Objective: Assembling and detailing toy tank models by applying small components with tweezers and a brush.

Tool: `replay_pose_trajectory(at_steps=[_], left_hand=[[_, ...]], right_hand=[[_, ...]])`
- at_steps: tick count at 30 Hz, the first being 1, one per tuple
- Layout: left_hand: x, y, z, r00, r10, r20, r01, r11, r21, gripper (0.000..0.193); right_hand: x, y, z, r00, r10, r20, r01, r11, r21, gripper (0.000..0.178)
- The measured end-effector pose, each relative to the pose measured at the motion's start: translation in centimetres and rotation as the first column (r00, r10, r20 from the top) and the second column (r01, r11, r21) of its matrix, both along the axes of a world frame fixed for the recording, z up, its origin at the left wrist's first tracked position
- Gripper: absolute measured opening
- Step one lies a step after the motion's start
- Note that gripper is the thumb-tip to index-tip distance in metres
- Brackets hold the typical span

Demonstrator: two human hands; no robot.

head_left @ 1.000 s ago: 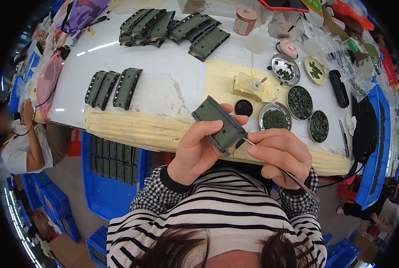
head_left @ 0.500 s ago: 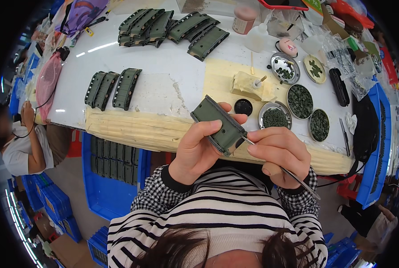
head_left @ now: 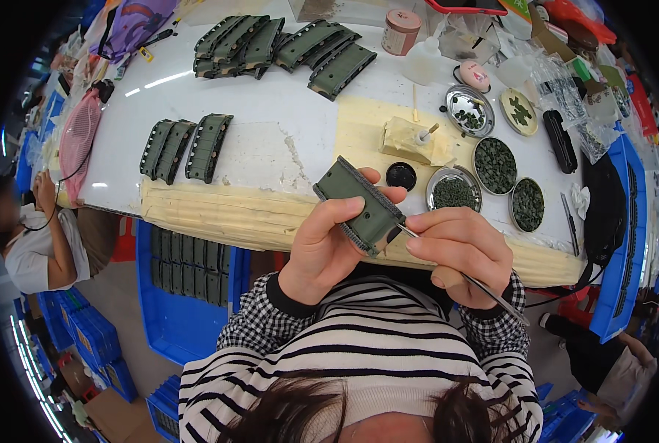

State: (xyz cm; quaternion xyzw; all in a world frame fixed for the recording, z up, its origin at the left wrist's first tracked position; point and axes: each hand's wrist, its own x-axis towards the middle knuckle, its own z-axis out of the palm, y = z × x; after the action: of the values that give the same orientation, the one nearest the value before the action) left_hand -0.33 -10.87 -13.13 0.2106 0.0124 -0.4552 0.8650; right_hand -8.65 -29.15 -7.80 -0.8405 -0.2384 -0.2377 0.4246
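The panel (head_left: 374, 221) is held over the surface's (head_left: 285, 111) near edge, gripped between the left hand's (head_left: 318, 244) thumb and fingers, seemingly angled to present its four-o'clock end to the tool (head_left: 496, 297). The right hand (head_left: 468, 249) grips that tool pen-like, likely for fine control. At two o'clock, tins (head_left: 475, 174) of dark bits lie near, probably for easy reach; other panels (head_left: 209, 148) rest towards ten and eleven.

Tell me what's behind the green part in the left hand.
Past the far edge of the green part, two fingertips of the left hand show, with a yellowish table covering beyond. The part hides its far face and the rest of those fingers.
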Motion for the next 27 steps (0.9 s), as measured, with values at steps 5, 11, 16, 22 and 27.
replay_pose_trajectory(at_steps=[5,11,16,22,27], left_hand=[[-0.1,0.0,0.0,1.000,0.006,0.007,-0.006,1.000,0.002,0.043],[-0.1,0.0,0.0,1.000,0.005,0.015,-0.005,1.000,0.000,0.042],[0.3,0.2,0.2,0.999,-0.039,-0.008,0.038,0.991,-0.132,0.045],[1.1,0.1,-0.2,0.989,-0.036,-0.145,-0.027,0.910,-0.413,0.051],[1.7,0.2,-0.1,0.863,-0.190,-0.468,-0.107,0.836,-0.537,0.065]], right_hand=[[-0.1,0.0,-0.1,1.000,0.003,-0.003,-0.003,1.000,0.005,0.034],[-0.1,-0.1,-0.2,1.000,0.010,0.004,-0.010,1.000,0.006,0.035],[-0.4,0.0,-0.3,1.000,0.017,0.010,-0.018,0.989,0.146,0.030],[-1.0,-0.2,-1.7,0.980,-0.189,0.062,0.141,0.881,0.451,0.046],[-1.3,0.2,-2.1,0.967,-0.253,-0.020,0.234,0.860,0.454,0.052]])
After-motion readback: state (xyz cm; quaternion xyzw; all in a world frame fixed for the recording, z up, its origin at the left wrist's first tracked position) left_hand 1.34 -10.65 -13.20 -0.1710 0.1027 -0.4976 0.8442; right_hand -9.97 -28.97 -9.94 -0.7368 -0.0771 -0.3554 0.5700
